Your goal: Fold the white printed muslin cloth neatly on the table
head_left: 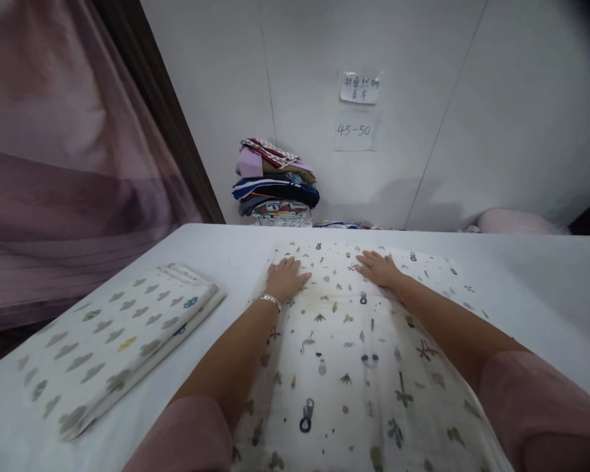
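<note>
Patterned cloth (344, 387) under left hand (285, 278), right hand (379, 269), fingers (370, 258) spread apart; wall sheet (356, 131): "45-50".

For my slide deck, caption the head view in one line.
Left hand and right hand rest on a printed white cloth, a folded cloud-print cloth lying to the left.

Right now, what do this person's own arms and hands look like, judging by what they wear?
The left sleeve and right sleeve are dusky pink, plain where they show, and end well short of the left hand and right hand. A slim, silvery bracelet circles the left wrist; none shows on the right. Neither hand wears a glove.
</note>
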The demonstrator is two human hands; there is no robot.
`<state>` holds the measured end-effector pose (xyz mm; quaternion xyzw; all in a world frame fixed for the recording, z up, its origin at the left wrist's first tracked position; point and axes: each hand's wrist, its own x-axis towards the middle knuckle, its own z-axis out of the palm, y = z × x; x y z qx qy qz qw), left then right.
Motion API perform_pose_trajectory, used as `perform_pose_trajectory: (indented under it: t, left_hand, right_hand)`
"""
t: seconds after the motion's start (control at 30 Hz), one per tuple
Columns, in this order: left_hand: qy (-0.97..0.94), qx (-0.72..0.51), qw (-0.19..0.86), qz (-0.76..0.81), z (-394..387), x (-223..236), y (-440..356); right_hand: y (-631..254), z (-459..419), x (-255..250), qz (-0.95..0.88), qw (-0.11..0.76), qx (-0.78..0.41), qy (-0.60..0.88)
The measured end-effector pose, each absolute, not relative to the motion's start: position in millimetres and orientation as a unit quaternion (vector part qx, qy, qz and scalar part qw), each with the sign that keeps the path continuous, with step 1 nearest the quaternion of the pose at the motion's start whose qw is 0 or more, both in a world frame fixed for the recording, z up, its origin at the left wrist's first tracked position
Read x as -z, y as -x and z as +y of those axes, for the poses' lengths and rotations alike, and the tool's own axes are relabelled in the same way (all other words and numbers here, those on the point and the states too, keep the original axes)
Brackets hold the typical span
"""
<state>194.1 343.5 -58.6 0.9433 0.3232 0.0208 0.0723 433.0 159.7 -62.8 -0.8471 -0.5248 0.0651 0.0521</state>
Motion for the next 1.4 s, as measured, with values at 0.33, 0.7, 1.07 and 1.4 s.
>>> perform_pose_trajectory:
  t: [0.33, 0.7, 1.07, 1.4]
  left_hand:
    - [-0.943, -0.035, 0.097, 0.315, 353.4, 63.5, -205.2]
    - [-0.957, -0.036, 0.051, 0.282, 335.9, 55.9, -160.7]
    - [-0.958, -0.046, 0.041, 0.281, 332.1, 64.1, -150.6]
    - [-0.949, -0.017, 0.069, 0.307, 328.8, 52.6, -153.6]
  right_hand:
    - [-437.9, 194.5, 63.5, -0.539, 0.054, -0.075, 0.837]
    - [-484.4, 70.8, 75.7, -0.441, 0.042, 0.000, 0.896]
    - [-523.9, 67.3, 69.0, -0.369, 0.021, -0.024, 0.929]
    - [-464.9, 62.6, 53.9, -0.428, 0.080, -0.038, 0.899]
